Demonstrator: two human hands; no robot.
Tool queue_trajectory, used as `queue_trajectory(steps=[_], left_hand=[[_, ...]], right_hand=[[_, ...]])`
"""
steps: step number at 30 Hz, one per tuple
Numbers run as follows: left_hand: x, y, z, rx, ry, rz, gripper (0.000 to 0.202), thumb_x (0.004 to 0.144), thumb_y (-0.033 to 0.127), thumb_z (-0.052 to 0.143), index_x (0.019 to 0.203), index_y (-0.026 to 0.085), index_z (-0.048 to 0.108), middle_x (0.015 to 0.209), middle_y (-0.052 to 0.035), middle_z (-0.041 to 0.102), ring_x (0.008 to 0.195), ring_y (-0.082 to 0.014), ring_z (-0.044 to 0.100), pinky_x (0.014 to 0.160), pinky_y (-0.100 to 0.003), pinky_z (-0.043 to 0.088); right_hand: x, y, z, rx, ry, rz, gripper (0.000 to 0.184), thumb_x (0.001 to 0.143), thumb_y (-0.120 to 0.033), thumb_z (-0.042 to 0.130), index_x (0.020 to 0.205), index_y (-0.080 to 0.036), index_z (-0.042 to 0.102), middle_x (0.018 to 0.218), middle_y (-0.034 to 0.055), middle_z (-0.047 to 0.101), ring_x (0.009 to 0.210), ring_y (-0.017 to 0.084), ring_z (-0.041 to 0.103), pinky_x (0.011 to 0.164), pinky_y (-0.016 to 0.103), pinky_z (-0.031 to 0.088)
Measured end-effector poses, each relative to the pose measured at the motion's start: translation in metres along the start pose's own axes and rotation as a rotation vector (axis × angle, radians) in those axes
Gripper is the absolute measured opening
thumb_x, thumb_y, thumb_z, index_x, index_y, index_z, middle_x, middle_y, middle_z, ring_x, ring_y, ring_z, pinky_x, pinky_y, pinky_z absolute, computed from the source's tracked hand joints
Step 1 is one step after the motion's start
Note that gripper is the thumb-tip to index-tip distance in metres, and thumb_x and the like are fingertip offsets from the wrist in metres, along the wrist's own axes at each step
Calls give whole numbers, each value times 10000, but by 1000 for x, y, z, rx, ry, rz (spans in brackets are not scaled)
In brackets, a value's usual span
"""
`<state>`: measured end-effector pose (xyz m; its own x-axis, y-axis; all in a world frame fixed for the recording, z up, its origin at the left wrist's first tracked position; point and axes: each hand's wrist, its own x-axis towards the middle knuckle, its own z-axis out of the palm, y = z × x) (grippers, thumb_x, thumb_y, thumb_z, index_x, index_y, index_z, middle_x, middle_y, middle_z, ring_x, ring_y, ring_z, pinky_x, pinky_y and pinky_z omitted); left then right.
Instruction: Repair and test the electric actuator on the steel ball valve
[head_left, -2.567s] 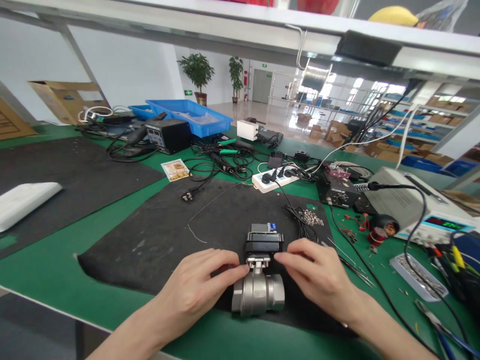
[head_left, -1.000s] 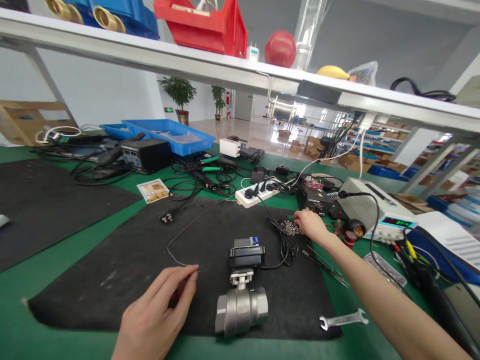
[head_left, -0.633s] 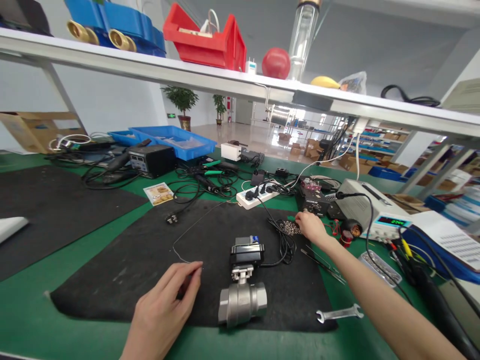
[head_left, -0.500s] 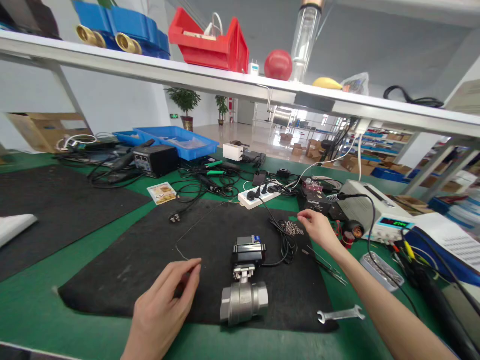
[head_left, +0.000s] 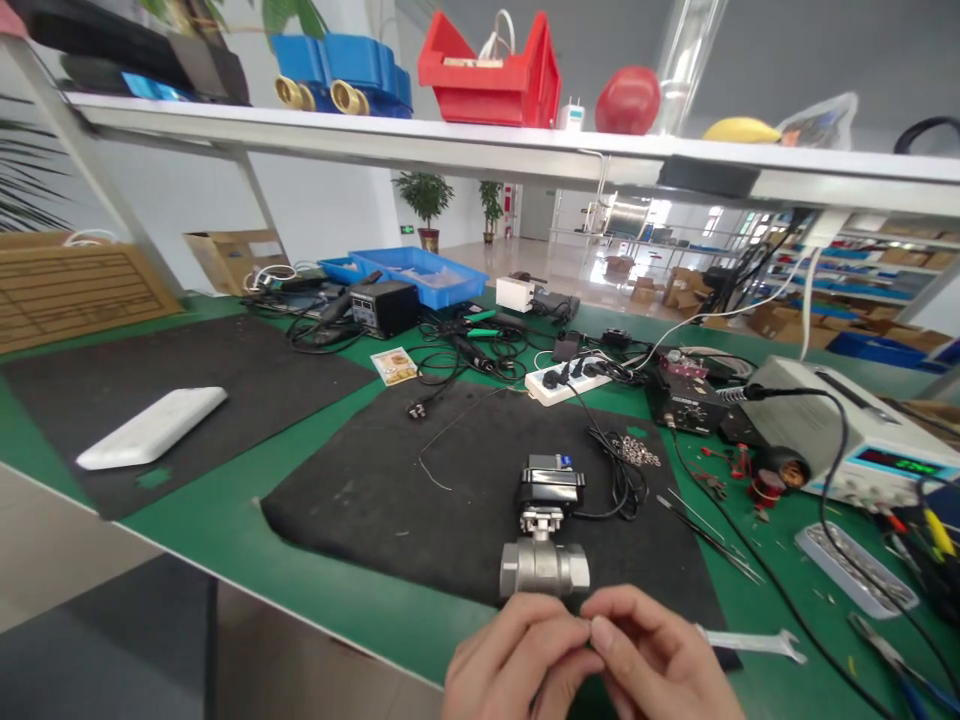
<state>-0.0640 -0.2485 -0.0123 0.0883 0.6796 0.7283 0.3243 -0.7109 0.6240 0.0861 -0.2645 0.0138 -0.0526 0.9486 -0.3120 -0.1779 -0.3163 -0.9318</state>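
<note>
A steel ball valve (head_left: 544, 566) with a black actuator box (head_left: 550, 483) on top stands on the black mat (head_left: 390, 490). My left hand (head_left: 510, 662) and my right hand (head_left: 664, 662) are together just in front of the valve, near the table's front edge. Their fingertips meet in a pinch. What they pinch is too small to make out. Neither hand touches the valve.
A wrench (head_left: 752, 642) lies right of my hands. A pile of small metal rings (head_left: 637, 452), a cable bundle (head_left: 619, 478) and tweezers (head_left: 705, 532) lie behind it. A power strip (head_left: 568, 380), soldering station (head_left: 686, 406) and bench power supply (head_left: 840, 432) stand further back. A white pad (head_left: 154, 426) lies at left.
My right hand has come back from the pile of metal rings. Both hands now meet in front of the valve. The camera has swung left.
</note>
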Motion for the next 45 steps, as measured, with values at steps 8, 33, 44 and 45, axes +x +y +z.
queue_trajectory(steps=[8,33,44,45], left_hand=[[0,-2,-23,83,-107,48,163,1014,146,570,1083,217,699,965,-24,722,803,-114,705,744,-190,554],[95,-46,-57,644,-771,171,126,1038,230,559,1006,253,679,904,4,642,786,-166,646,639,-282,413],[102,-53,-67,685,-900,526,278,1059,160,444,1299,185,581,1176,-89,626,1029,-260,584,857,-435,518],[103,-55,-68,680,-899,547,286,1062,157,434,1308,181,578,1188,-95,626,1048,-264,582,871,-441,520]], right_hand=[[4,6,2,-40,-53,-2,564,729,-680,817,924,-164,703,574,-28,540,402,55,399,408,192,322],[76,-10,2,-613,228,-357,202,859,-408,693,875,-213,744,722,-6,686,556,140,445,564,274,332],[78,-2,3,-545,248,-330,238,866,-421,694,826,-187,713,665,-19,619,587,134,451,569,264,332],[78,-1,3,-544,252,-329,247,872,-426,686,812,-187,711,649,-21,605,589,135,451,571,264,327]])
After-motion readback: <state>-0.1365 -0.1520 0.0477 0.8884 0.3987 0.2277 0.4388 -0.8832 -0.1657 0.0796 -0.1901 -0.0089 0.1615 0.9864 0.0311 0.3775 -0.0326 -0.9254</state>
